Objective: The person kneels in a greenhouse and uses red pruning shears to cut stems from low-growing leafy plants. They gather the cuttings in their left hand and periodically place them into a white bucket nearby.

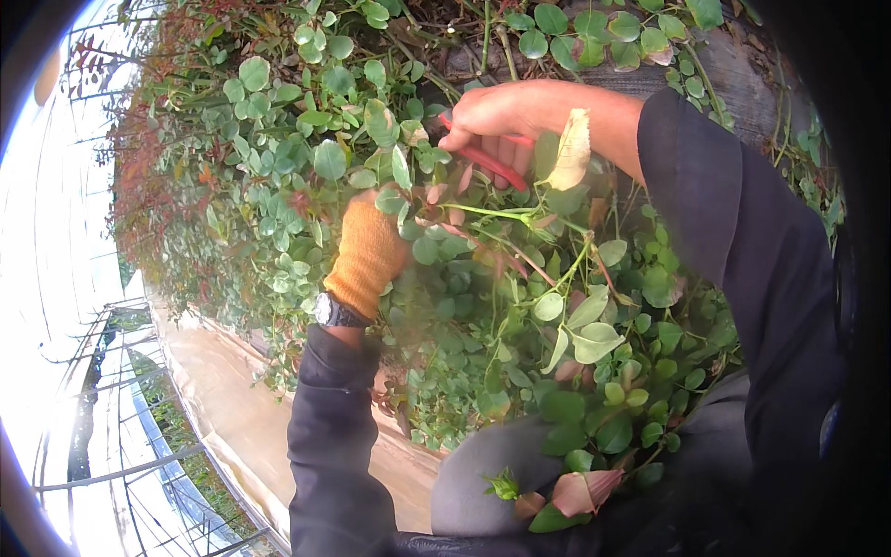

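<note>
My right hand (491, 125) is closed round the red handles of pruning shears (495, 166), whose blades are mostly hidden among the leaves. Left of and below it, my left hand (369, 244), in a mustard knit glove or cuff, reaches into the rose foliage (330, 160). Leaves cover its fingers, so what they touch cannot be seen. Leafy rose stems (511, 214) cross in front of me, one bearing a dry yellow leaf (572, 150). A pale pink rose bloom (587, 491) hangs low, near a green bud (502, 484).
Dark ground sheeting (741, 87) lies behind my right arm. A pale sheet-covered path (223, 369) runs along the bushes at the left. Greenhouse framing (122, 473) stands beyond it. My grey-clad knee (480, 473) is close under the stems.
</note>
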